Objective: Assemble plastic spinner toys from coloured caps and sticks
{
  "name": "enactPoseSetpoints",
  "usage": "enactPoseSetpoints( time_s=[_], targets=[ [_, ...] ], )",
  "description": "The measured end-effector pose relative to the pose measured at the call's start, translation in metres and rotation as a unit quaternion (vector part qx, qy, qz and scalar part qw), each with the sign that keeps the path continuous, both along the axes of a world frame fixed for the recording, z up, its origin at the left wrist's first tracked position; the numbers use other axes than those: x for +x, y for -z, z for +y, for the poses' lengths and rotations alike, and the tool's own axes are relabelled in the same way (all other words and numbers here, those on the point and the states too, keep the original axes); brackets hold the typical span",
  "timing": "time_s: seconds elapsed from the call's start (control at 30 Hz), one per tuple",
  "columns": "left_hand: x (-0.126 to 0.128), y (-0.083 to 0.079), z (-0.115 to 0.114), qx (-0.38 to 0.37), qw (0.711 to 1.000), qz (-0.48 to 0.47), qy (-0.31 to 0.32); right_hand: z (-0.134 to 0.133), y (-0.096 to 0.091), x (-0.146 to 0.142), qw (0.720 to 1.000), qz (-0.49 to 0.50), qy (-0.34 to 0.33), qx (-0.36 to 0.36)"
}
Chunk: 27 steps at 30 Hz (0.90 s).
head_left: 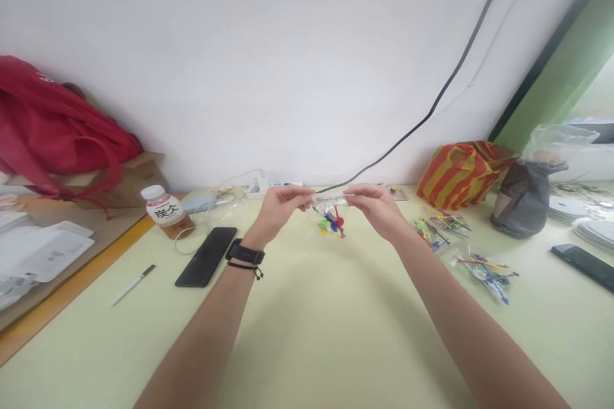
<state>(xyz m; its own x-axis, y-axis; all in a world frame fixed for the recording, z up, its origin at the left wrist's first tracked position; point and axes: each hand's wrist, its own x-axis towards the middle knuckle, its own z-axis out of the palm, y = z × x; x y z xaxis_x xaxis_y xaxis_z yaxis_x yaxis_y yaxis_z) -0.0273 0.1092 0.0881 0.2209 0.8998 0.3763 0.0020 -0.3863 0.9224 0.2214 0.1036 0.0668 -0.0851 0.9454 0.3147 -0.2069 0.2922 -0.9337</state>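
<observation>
From where I stand, this looks like a small workroom, though I can't be certain. A long pale green table (307, 339) runs along a plain white wall (268, 64), carrying clear packets of coloured plastic pieces (487, 271) and stacked white discs (595, 236). A cardboard box (148, 171), drink bottle (165, 212) and phone (206, 257) give it a casual, shared-workshop air.

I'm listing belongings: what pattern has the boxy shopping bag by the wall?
Red and yellow stripes on the shopping bag, in the head view.
</observation>
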Motion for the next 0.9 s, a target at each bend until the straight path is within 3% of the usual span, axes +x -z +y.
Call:
enactPoseSetpoints(
  time_s=[0.27, 0.47, 0.7, 0.9],
  targets=[
    [0.0018, -0.0022, -0.0008, -0.021, 0.999, -0.024, -0.004, -0.0070, -0.0080, 0.0038, 0.997, -0.042, -0.046, 0.034],
    [0.0001, -0.0064, -0.0023, -0.007, 1.000, -0.011, -0.003, -0.0049, -0.0056, -0.0007, 0.997, -0.067, 0.013, 0.047],
    [-0.0051, -0.0053, -0.0034, -0.021, 0.999, -0.024, 0.040, -0.0064, -0.0064, -0.0024, 1.000, 0.019, -0.009, 0.015],
    [-0.0070, -0.0027, -0.0021, -0.008, 0.999, 0.001, 0.035, -0.0072, -0.0063, -0.0006, 0.999, -0.016, -0.002, 0.035]
  ],
)
